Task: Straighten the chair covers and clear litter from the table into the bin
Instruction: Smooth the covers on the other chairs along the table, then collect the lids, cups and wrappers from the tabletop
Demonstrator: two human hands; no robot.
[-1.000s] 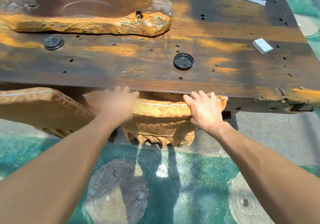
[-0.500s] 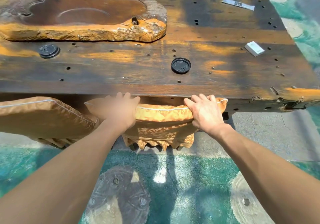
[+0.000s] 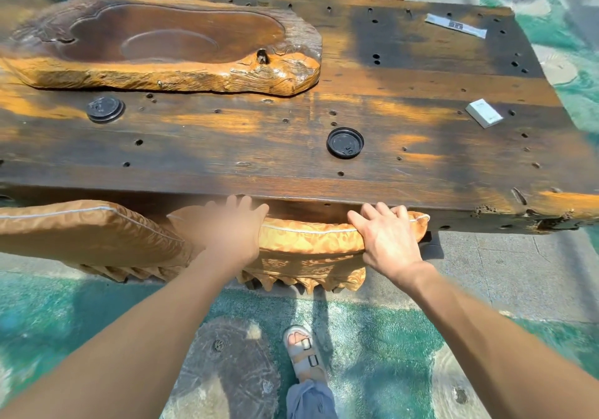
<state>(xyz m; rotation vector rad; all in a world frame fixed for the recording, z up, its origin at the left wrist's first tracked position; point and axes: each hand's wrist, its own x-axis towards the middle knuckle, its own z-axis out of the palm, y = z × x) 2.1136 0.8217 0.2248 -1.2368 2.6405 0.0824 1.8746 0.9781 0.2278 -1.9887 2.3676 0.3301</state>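
Gold-patterned chair cover (image 3: 311, 240) w/ white piping, fringed hem; left grip (image 3: 227, 233) & right grip (image 3: 385, 240) clamped on it.

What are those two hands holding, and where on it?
Both the left hand and right hand grip the chair cover along its piped top edge, one near each end.

Desk (image 3: 227, 156): dark, worn wood w/ glossy orange patches, pitted w/ small holes, rough cracked edge. Tea tray (image 3: 155, 48): carved wood, smooth basin, rough bark-like rim. Chair cover (image 3: 311, 240): shiny gold brocade cloth, white piping. Two lids (image 3: 345, 143) (image 3: 105, 109): matt black plastic. Small box (image 3: 484, 113) & wrapper (image 3: 455, 25): white, paper-like.
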